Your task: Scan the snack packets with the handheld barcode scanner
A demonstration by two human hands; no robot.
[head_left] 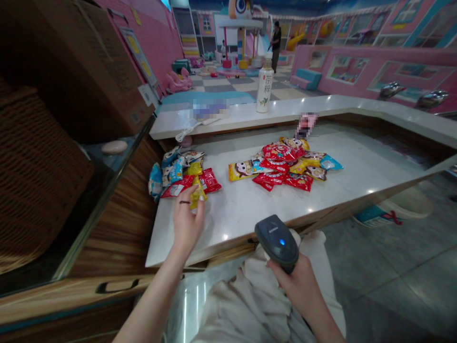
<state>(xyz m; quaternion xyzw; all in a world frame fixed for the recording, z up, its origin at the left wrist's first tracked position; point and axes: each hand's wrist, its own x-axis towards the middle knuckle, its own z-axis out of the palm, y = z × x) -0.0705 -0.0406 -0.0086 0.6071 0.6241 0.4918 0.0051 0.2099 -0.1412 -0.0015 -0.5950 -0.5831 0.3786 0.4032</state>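
My left hand [188, 219], with a dark ring on one finger, is at the near edge of the left pile of snack packets [173, 172]. Its fingers and thumb are closed around a yellow snack packet [198, 196], which they partly hide. Beside that lie a red packet [210, 180] and several blue ones. In my right hand [298, 281] is a dark grey barcode scanner [276, 240] with a lit blue light, held above my lap, its head toward the desk. A second pile of red, yellow and blue packets [282, 164] lies farther right on the white desk [228, 214].
A raised white ledge [239, 119] runs behind the desk, carrying a tea bottle [264, 85] and a white cable [187, 131]. Left are a cardboard box [117, 71] and a wicker basket [39, 176]. A bucket [403, 209] stands below right. A person [275, 45] stands far back.
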